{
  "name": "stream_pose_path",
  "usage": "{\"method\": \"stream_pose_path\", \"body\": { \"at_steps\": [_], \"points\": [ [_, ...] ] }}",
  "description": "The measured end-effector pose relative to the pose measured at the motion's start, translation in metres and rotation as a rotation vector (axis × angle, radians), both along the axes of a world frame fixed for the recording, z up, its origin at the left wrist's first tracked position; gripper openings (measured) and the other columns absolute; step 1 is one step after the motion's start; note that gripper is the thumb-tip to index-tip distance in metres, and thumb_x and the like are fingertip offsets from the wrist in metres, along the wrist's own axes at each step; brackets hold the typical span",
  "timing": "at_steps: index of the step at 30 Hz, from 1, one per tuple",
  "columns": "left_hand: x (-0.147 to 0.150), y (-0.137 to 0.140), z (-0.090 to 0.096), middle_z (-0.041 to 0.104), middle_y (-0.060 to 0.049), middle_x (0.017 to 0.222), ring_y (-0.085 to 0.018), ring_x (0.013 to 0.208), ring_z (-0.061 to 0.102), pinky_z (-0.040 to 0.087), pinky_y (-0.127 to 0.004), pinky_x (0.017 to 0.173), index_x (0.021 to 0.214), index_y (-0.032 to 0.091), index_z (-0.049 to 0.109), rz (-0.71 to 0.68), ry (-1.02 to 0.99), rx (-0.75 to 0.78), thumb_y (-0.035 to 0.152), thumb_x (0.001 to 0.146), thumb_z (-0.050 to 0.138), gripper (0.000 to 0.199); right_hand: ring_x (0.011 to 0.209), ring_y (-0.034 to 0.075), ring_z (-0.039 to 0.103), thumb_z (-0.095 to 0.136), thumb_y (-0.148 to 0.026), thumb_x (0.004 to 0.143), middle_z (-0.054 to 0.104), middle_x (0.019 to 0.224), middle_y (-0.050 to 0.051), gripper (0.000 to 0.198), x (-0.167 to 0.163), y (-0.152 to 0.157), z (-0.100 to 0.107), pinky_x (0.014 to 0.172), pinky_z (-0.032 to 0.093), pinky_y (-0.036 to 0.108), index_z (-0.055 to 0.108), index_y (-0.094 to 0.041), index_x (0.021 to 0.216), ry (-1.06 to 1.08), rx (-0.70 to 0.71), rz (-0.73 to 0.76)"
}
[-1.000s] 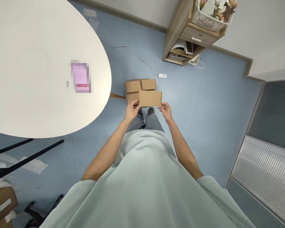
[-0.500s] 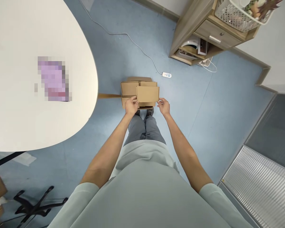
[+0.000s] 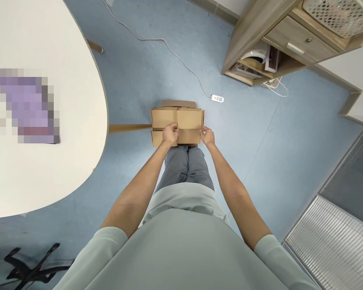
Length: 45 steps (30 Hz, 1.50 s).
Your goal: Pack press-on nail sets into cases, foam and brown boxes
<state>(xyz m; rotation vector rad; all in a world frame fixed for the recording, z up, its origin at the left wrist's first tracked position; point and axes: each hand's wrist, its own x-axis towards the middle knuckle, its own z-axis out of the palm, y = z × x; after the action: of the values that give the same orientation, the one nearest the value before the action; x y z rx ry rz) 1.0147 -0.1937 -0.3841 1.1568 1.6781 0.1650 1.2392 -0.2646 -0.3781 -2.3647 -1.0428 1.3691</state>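
Note:
A flat brown cardboard box (image 3: pixel 189 119) lies at the back right of a group of similar boxes near my feet. My left hand (image 3: pixel 170 134) pinches its front left corner with fingers closed. At its front right corner my right hand (image 3: pixel 208 135) grips with thumb and fingers. Another cardboard box (image 3: pixel 164 119) is directly to the left, and a front right box (image 3: pixel 189 137) shows between my hands. My left hand partly covers a front left box (image 3: pixel 157 138). Behind the group rises a cardboard flap (image 3: pixel 179 104).
A white round-edged table (image 3: pixel 78 169) with a blurred purple item fills the left, its wooden leg (image 3: pixel 129 128) reaching toward the boxes. A power strip (image 3: pixel 217 98) with its cable lies on the floor. A wooden cabinet (image 3: pixel 302 38) stands back right, a black chair base (image 3: pixel 33 270) lower left.
The held box has moved down and back into line with the box on its left; earlier it was raised, overlapping the others. Both hands moved with it. The view has shifted slightly.

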Motion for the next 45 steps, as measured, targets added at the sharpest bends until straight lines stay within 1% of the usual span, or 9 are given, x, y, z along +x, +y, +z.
{"method": "stream_pose_path", "body": {
  "at_steps": [2,5,11,16,24,30,36,40,45],
  "points": [
    [-0.004,-0.003,0.007,0.080,-0.016,0.137,-0.036,0.138,0.071,0.049,-0.051,0.128,0.126,0.015,0.083,-0.008,0.001,0.010,0.014,0.082,0.067,0.047,0.127,0.028,0.081,0.059,-0.026,0.105,0.081,0.143,0.011,0.052,-0.004,0.001,0.010,0.123,0.056,0.049,0.070,-0.020,0.156,-0.007,-0.073,-0.033],
    [-0.014,-0.011,0.039,0.082,-0.014,0.135,-0.034,0.135,0.073,0.050,-0.050,0.128,0.126,0.017,0.083,0.012,0.012,0.020,0.012,0.082,0.066,0.047,0.131,0.027,0.080,0.061,-0.024,0.105,0.080,0.144,0.012,0.049,-0.009,-0.003,0.044,0.125,0.054,0.046,0.072,-0.020,0.152,0.011,-0.073,-0.055],
    [-0.034,-0.036,0.151,0.081,-0.015,0.140,-0.032,0.131,0.076,0.050,-0.051,0.128,0.120,0.018,0.084,-0.011,-0.033,-0.040,0.012,0.087,0.065,0.039,0.100,0.023,0.088,0.062,-0.026,0.106,0.083,0.136,0.014,0.038,-0.014,-0.030,0.150,0.114,0.062,0.042,0.078,-0.018,0.139,0.159,-0.049,-0.090],
    [-0.032,-0.058,0.240,0.086,-0.014,0.126,-0.030,0.120,0.082,0.058,-0.047,0.121,0.113,0.016,0.085,-0.001,-0.146,0.006,0.018,0.090,0.066,0.030,0.090,0.020,0.086,0.070,-0.031,0.103,0.085,0.129,0.013,0.029,-0.015,-0.054,0.231,0.104,0.067,0.041,0.081,-0.018,0.126,0.276,0.068,-0.120],
    [-0.021,-0.095,0.334,0.085,-0.013,0.129,-0.033,0.126,0.080,0.057,-0.053,0.123,0.115,0.021,0.087,0.129,-0.302,0.106,0.034,0.091,0.075,0.030,0.088,0.021,0.085,0.081,-0.048,0.097,0.088,0.117,0.012,0.035,-0.021,-0.060,0.301,0.100,0.067,0.042,0.082,-0.020,0.116,0.423,0.265,-0.138],
    [-0.043,-0.113,0.382,0.083,-0.015,0.135,-0.034,0.125,0.080,0.059,-0.055,0.120,0.118,0.019,0.086,0.222,-0.345,0.203,0.048,0.091,0.078,0.040,0.094,0.023,0.085,0.081,-0.058,0.095,0.087,0.118,0.011,0.042,-0.033,-0.057,0.341,0.100,0.067,0.042,0.082,-0.022,0.117,0.481,0.338,-0.040],
    [-0.079,-0.137,0.407,0.083,-0.016,0.134,-0.034,0.119,0.082,0.062,-0.054,0.115,0.122,0.018,0.085,0.298,-0.408,0.261,0.062,0.089,0.080,0.055,0.097,0.025,0.085,0.077,-0.063,0.096,0.087,0.119,0.011,0.047,-0.063,-0.069,0.377,0.097,0.067,0.042,0.083,-0.022,0.117,0.516,0.423,0.037],
    [-0.117,-0.155,0.417,0.085,-0.014,0.129,-0.034,0.120,0.082,0.062,-0.053,0.115,0.118,0.021,0.086,0.352,-0.465,0.287,0.064,0.087,0.082,0.053,0.101,0.026,0.084,0.078,-0.066,0.093,0.087,0.118,0.011,0.049,-0.103,-0.076,0.397,0.098,0.067,0.043,0.083,-0.024,0.118,0.511,0.428,0.077],
    [-0.191,-0.182,0.431,0.086,-0.012,0.121,-0.032,0.117,0.082,0.063,-0.049,0.113,0.116,0.023,0.087,0.358,-0.498,0.350,0.062,0.089,0.081,0.048,0.103,0.028,0.084,0.078,-0.065,0.093,0.087,0.118,0.011,0.048,-0.181,-0.084,0.422,0.100,0.068,0.046,0.083,-0.025,0.120,0.473,0.473,0.132]
  ]
}}
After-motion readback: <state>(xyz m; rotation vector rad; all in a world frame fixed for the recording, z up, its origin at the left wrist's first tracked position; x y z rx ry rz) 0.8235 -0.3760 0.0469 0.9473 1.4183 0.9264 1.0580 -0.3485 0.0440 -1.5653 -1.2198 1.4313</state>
